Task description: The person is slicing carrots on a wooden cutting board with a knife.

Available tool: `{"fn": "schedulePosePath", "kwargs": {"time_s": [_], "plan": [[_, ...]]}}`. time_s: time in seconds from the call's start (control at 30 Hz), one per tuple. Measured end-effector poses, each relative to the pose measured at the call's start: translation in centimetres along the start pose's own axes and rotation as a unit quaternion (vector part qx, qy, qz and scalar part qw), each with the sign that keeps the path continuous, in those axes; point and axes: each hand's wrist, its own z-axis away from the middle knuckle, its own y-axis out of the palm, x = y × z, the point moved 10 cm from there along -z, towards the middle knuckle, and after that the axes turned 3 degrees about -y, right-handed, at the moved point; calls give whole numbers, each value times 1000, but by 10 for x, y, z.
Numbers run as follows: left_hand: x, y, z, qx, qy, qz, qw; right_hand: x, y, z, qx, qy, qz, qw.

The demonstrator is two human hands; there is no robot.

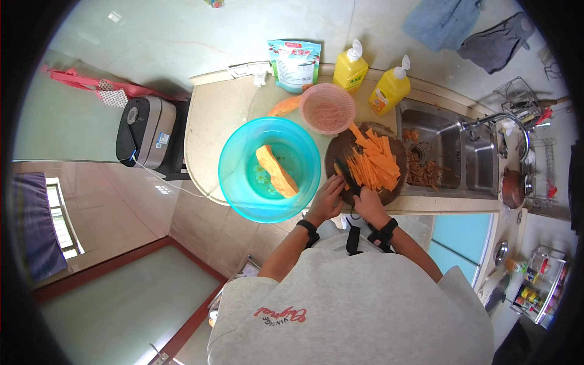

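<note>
My right hand (370, 207) grips a kitchen knife (348, 177) with a dark blade, held over the left part of a round wooden chopping board (335, 143). Close against the blade, my left hand (326, 200) steadies a piece of orange vegetable (338, 168), mostly covered by the fingers and knife. Thin strips and slices of the orange vegetable (376, 159) lie heaped on the board, right of the blade. To the left, a translucent turquoise basin (228, 182) holds one large peeled orange chunk (276, 172).
Behind the board stands a pink plastic basket (327, 108), beside another orange piece (285, 106). Two yellow pump bottles (350, 70) and an upright pouch (294, 66) line the wall. At right, peelings (422, 171) lie in the steel sink (447, 137). A rice cooker (146, 131) sits left.
</note>
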Motion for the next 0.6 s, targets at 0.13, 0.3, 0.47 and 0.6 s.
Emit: {"fn": "schedulePosePath", "kwargs": {"time_s": [0.13, 0.3, 0.47, 0.6], "plan": [[-2, -1, -1, -6, 1, -12, 1000, -1, 2, 0, 12, 13, 16, 1000], [6, 6, 2, -7, -7, -24, 1000, 0, 4, 1, 34, 43, 17, 998], [8, 8, 5, 4, -3, -20, 1000, -3, 7, 4, 28, 50, 25, 998], [8, 7, 6, -6, 20, -31, 999, -3, 10, 4, 33, 46, 25, 998]]}}
